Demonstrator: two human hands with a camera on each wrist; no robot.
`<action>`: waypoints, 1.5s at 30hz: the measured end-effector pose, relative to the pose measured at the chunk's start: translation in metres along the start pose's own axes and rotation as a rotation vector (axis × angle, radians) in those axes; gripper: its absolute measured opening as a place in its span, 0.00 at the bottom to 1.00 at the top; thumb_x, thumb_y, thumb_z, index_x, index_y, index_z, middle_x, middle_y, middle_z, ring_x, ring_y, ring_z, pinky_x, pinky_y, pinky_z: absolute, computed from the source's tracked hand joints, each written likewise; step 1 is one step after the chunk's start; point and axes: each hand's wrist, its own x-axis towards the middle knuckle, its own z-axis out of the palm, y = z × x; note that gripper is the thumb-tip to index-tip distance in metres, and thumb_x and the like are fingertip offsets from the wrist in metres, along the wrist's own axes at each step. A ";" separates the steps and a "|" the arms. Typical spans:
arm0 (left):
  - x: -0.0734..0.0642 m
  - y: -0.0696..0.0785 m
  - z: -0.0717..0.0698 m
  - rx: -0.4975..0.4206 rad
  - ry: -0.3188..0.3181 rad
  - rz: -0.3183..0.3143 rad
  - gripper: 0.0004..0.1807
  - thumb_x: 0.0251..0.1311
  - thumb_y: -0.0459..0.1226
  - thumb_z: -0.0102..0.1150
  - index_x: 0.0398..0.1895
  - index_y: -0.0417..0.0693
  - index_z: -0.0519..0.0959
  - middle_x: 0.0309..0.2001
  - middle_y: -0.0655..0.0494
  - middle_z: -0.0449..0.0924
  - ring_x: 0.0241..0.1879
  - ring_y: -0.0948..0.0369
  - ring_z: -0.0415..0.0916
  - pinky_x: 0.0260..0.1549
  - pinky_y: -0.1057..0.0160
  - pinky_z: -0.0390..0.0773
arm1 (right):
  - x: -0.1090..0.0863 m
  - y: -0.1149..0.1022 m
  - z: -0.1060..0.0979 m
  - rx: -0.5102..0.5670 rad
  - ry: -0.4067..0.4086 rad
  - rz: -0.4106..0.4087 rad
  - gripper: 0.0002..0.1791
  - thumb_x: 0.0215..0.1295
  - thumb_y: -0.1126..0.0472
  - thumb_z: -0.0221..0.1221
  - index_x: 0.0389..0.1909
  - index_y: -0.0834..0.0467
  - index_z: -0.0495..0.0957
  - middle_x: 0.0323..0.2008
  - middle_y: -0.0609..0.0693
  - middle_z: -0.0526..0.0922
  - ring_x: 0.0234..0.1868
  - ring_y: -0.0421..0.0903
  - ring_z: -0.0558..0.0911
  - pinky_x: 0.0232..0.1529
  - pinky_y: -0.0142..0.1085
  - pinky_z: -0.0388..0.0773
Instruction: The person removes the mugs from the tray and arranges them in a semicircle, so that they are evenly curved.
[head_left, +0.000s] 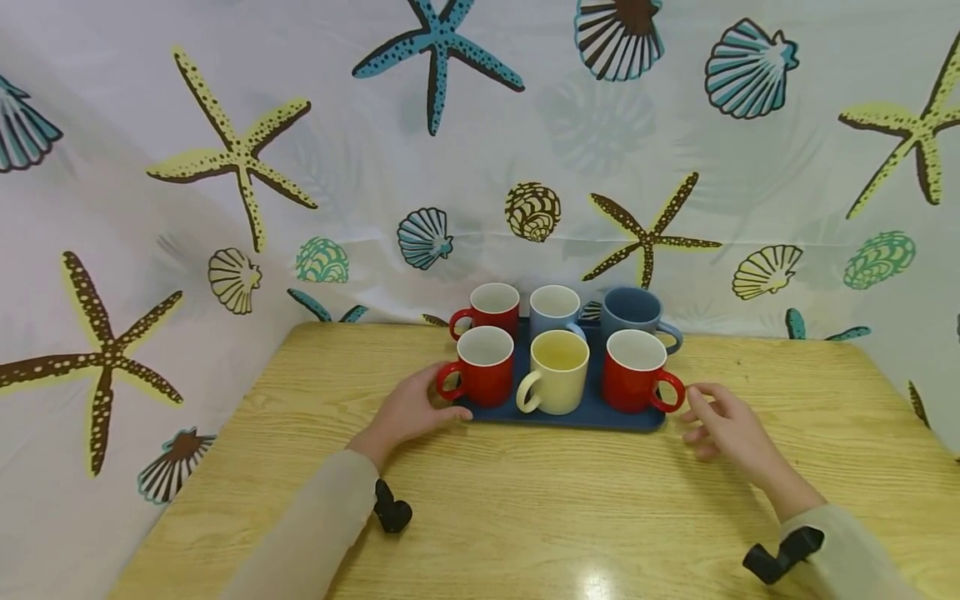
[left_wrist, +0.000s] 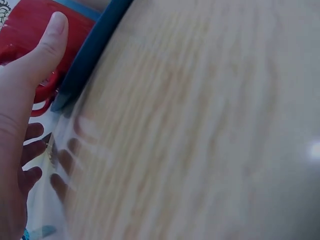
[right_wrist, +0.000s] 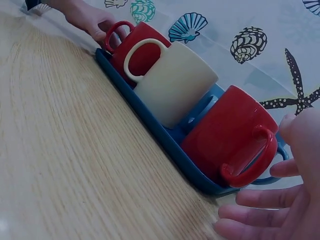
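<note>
A blue tray (head_left: 585,420) holds several mugs in two rows. In front stand a red mug (head_left: 491,379), a cream mug (head_left: 564,387) and another red mug (head_left: 624,379). Behind them are a red mug (head_left: 504,315), a light blue mug (head_left: 547,323) and a darker blue mug (head_left: 626,323). At the tray's left end, my left hand (head_left: 408,410) has its thumb extended by the front red mug; whether it touches the tray I cannot tell. My right hand (head_left: 731,427), fingers loosely bent, is just beyond the right red mug's handle, holding nothing.
The wooden table (head_left: 517,508) extends in front of the tray and to both sides. Close behind the back mugs hangs a white cloth (head_left: 480,158) printed with starfish and shells. Black wrist-worn devices (head_left: 393,508) sit on both sleeves.
</note>
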 end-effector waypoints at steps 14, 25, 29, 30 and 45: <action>0.011 -0.013 0.011 -0.024 0.002 0.132 0.43 0.40 0.59 0.69 0.61 0.53 0.68 0.57 0.56 0.71 0.57 0.57 0.67 0.57 0.50 0.65 | 0.015 0.004 0.004 0.120 -0.067 0.067 0.36 0.68 0.38 0.41 0.61 0.65 0.60 0.45 0.68 0.74 0.35 0.55 0.82 0.31 0.46 0.80; 0.015 -0.016 0.015 -0.099 -0.007 0.164 0.40 0.40 0.55 0.71 0.59 0.54 0.69 0.53 0.60 0.74 0.53 0.61 0.70 0.55 0.53 0.67 | 0.024 0.003 0.007 0.216 -0.096 0.139 0.36 0.67 0.36 0.42 0.51 0.67 0.65 0.36 0.62 0.79 0.32 0.54 0.82 0.30 0.47 0.80; 0.015 -0.018 0.016 -0.106 0.000 0.167 0.40 0.40 0.56 0.71 0.58 0.55 0.70 0.52 0.62 0.75 0.53 0.61 0.71 0.55 0.53 0.67 | 0.026 0.002 0.008 0.244 -0.092 0.170 0.33 0.67 0.36 0.42 0.44 0.66 0.67 0.32 0.58 0.79 0.30 0.52 0.82 0.29 0.45 0.80; 0.015 -0.018 0.016 -0.107 0.001 0.167 0.39 0.40 0.56 0.71 0.58 0.55 0.70 0.51 0.62 0.75 0.52 0.61 0.71 0.55 0.54 0.67 | 0.027 0.001 0.008 0.254 -0.092 0.180 0.32 0.67 0.36 0.42 0.42 0.65 0.67 0.31 0.57 0.79 0.29 0.51 0.82 0.29 0.45 0.80; 0.014 -0.019 0.018 -0.120 0.004 0.142 0.39 0.39 0.57 0.71 0.57 0.57 0.71 0.51 0.63 0.75 0.53 0.61 0.70 0.55 0.53 0.67 | 0.031 -0.008 0.014 0.442 -0.012 0.276 0.24 0.64 0.40 0.52 0.20 0.55 0.70 0.21 0.54 0.76 0.22 0.46 0.78 0.27 0.33 0.77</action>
